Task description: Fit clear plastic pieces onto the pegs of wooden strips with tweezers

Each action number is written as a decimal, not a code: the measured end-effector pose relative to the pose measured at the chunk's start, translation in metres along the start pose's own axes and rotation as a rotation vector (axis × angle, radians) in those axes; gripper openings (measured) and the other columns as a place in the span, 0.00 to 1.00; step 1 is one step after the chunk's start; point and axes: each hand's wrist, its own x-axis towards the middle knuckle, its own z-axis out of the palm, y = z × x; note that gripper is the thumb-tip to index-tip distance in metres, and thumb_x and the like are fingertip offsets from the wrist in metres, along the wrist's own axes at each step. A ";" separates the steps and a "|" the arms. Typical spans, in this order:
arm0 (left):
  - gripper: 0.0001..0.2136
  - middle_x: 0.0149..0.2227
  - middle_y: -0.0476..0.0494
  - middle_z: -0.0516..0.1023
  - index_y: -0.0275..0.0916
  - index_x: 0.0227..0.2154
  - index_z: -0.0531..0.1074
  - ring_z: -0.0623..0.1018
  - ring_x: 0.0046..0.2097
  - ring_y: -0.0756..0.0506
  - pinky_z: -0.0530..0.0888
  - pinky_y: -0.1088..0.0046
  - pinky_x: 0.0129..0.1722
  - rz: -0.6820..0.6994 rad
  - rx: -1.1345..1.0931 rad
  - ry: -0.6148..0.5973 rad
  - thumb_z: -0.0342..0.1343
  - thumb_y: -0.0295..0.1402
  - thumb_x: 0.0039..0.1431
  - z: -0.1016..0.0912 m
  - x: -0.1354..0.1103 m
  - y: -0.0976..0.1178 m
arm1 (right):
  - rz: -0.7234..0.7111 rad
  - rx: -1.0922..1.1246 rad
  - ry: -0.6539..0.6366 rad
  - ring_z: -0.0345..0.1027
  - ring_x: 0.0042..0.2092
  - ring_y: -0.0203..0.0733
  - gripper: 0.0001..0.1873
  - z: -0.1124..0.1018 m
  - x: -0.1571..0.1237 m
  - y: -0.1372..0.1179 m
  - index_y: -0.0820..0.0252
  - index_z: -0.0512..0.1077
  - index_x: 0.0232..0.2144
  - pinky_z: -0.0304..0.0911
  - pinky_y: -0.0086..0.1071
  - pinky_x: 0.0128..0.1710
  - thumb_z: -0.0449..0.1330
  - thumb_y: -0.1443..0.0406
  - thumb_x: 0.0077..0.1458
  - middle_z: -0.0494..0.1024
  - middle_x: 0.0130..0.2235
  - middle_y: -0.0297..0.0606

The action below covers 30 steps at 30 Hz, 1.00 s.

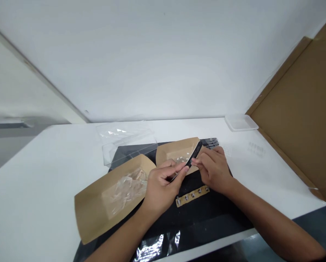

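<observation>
My left hand (163, 183) is curled round the lower end of a thin black strip (194, 154), thumb and fingers pinched on it. My right hand (213, 167) meets it from the right, fingertips closed on the strip's middle. Both hands hover over a black mat (206, 218). Just below them lies a small tan strip with several metal studs (191, 195). Behind the hands sits a brown paper tray (174, 149) holding small white pieces.
A larger brown paper tray (94, 211) with clear plastic bits lies at the left. Clear plastic boxes (127, 140) stand behind it. A white shallow tray (241, 122) sits at the far right, and a cardboard sheet (299, 120) leans along the right side. More black strips (210, 143) lie behind the small tray.
</observation>
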 end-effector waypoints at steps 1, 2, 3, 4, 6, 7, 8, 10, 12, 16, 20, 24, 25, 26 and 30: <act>0.08 0.22 0.50 0.71 0.42 0.37 0.88 0.71 0.24 0.51 0.68 0.75 0.24 0.002 0.002 0.003 0.63 0.36 0.64 0.000 0.000 0.000 | 0.003 -0.011 0.006 0.66 0.29 0.37 0.15 0.000 0.000 0.000 0.56 0.64 0.29 0.51 0.39 0.38 0.58 0.69 0.70 0.74 0.27 0.30; 0.08 0.22 0.51 0.71 0.42 0.38 0.88 0.71 0.25 0.51 0.68 0.75 0.23 0.005 0.008 0.008 0.63 0.36 0.64 0.000 0.000 0.000 | 0.023 -0.029 0.032 0.66 0.30 0.37 0.15 0.001 0.000 -0.001 0.56 0.64 0.29 0.51 0.39 0.39 0.58 0.69 0.70 0.74 0.28 0.30; 0.09 0.22 0.51 0.71 0.42 0.39 0.88 0.71 0.25 0.51 0.68 0.75 0.23 0.008 0.017 0.015 0.63 0.36 0.64 0.000 0.000 0.000 | 0.037 -0.037 0.045 0.67 0.30 0.37 0.15 0.001 0.000 -0.002 0.56 0.64 0.29 0.51 0.39 0.39 0.57 0.69 0.70 0.74 0.28 0.31; 0.08 0.21 0.51 0.71 0.43 0.39 0.88 0.71 0.25 0.51 0.68 0.75 0.23 0.010 0.025 0.023 0.63 0.36 0.64 0.001 0.001 0.000 | 0.045 -0.036 0.050 0.67 0.31 0.38 0.15 0.001 0.000 -0.002 0.56 0.64 0.29 0.51 0.39 0.40 0.57 0.70 0.70 0.75 0.29 0.31; 0.08 0.21 0.51 0.71 0.43 0.39 0.88 0.71 0.25 0.50 0.68 0.75 0.24 0.019 0.031 0.036 0.63 0.36 0.64 0.001 0.001 0.000 | 0.017 0.002 0.003 0.68 0.31 0.38 0.15 0.000 0.000 -0.003 0.56 0.64 0.29 0.50 0.39 0.39 0.57 0.70 0.71 0.75 0.28 0.31; 0.08 0.21 0.51 0.71 0.43 0.39 0.88 0.71 0.25 0.50 0.69 0.75 0.24 0.024 0.028 0.040 0.63 0.36 0.64 0.001 0.001 0.000 | 0.007 0.016 -0.013 0.68 0.31 0.38 0.14 0.000 0.001 -0.003 0.56 0.64 0.29 0.50 0.39 0.39 0.57 0.70 0.71 0.75 0.28 0.31; 0.08 0.21 0.51 0.71 0.44 0.39 0.88 0.72 0.25 0.50 0.69 0.74 0.24 0.027 0.026 0.040 0.63 0.35 0.64 0.001 0.001 0.001 | 0.011 0.021 -0.010 0.68 0.31 0.38 0.14 0.000 0.001 -0.004 0.55 0.65 0.30 0.50 0.39 0.38 0.57 0.70 0.71 0.75 0.28 0.31; 0.08 0.21 0.50 0.71 0.44 0.40 0.88 0.72 0.25 0.50 0.70 0.73 0.25 0.032 0.027 0.042 0.63 0.35 0.64 0.000 0.001 0.002 | 0.059 0.000 0.042 0.68 0.31 0.38 0.14 -0.001 0.002 -0.004 0.55 0.65 0.30 0.50 0.39 0.39 0.58 0.69 0.71 0.75 0.29 0.31; 0.08 0.20 0.51 0.71 0.45 0.40 0.88 0.72 0.25 0.50 0.70 0.73 0.25 0.033 0.035 0.044 0.63 0.35 0.65 0.000 0.000 0.003 | 0.080 0.002 0.049 0.69 0.31 0.38 0.14 -0.001 0.002 -0.004 0.55 0.64 0.29 0.51 0.40 0.39 0.58 0.69 0.70 0.76 0.30 0.32; 0.08 0.21 0.51 0.71 0.44 0.40 0.88 0.72 0.25 0.50 0.70 0.73 0.25 0.046 0.038 0.036 0.63 0.35 0.65 0.000 0.001 0.002 | 0.038 0.030 -0.012 0.69 0.32 0.38 0.15 -0.001 0.001 -0.004 0.55 0.64 0.29 0.52 0.39 0.40 0.57 0.69 0.71 0.76 0.29 0.31; 0.08 0.22 0.51 0.71 0.43 0.41 0.87 0.72 0.25 0.50 0.69 0.74 0.25 0.056 0.039 0.044 0.63 0.36 0.65 0.001 0.000 -0.001 | 0.073 0.024 0.023 0.68 0.32 0.39 0.14 0.000 0.002 -0.005 0.55 0.64 0.30 0.51 0.40 0.39 0.57 0.69 0.71 0.76 0.30 0.33; 0.08 0.23 0.51 0.71 0.42 0.39 0.87 0.72 0.25 0.51 0.69 0.74 0.25 0.072 0.042 0.043 0.63 0.35 0.66 0.000 -0.001 0.001 | 0.051 0.061 0.029 0.68 0.31 0.39 0.14 -0.001 0.003 -0.007 0.55 0.65 0.30 0.51 0.39 0.38 0.57 0.70 0.71 0.74 0.28 0.31; 0.08 0.23 0.51 0.71 0.42 0.38 0.87 0.72 0.25 0.51 0.69 0.74 0.25 0.074 0.051 0.040 0.63 0.35 0.66 0.000 -0.001 0.002 | 0.074 0.054 0.053 0.68 0.31 0.38 0.14 -0.002 0.003 -0.007 0.55 0.65 0.30 0.51 0.39 0.38 0.57 0.70 0.70 0.74 0.28 0.31; 0.08 0.23 0.50 0.71 0.42 0.38 0.87 0.72 0.25 0.51 0.69 0.74 0.25 0.075 0.058 0.039 0.62 0.35 0.66 0.000 -0.001 0.003 | 0.088 0.054 0.062 0.68 0.31 0.38 0.14 -0.002 0.003 -0.007 0.55 0.64 0.30 0.52 0.39 0.38 0.57 0.70 0.70 0.74 0.28 0.31; 0.09 0.22 0.50 0.70 0.42 0.36 0.87 0.71 0.25 0.50 0.69 0.74 0.24 0.075 0.066 0.035 0.62 0.36 0.66 0.000 -0.002 0.002 | 0.043 0.091 -0.018 0.69 0.31 0.38 0.13 -0.002 0.004 -0.006 0.55 0.65 0.30 0.51 0.39 0.38 0.57 0.71 0.70 0.75 0.29 0.31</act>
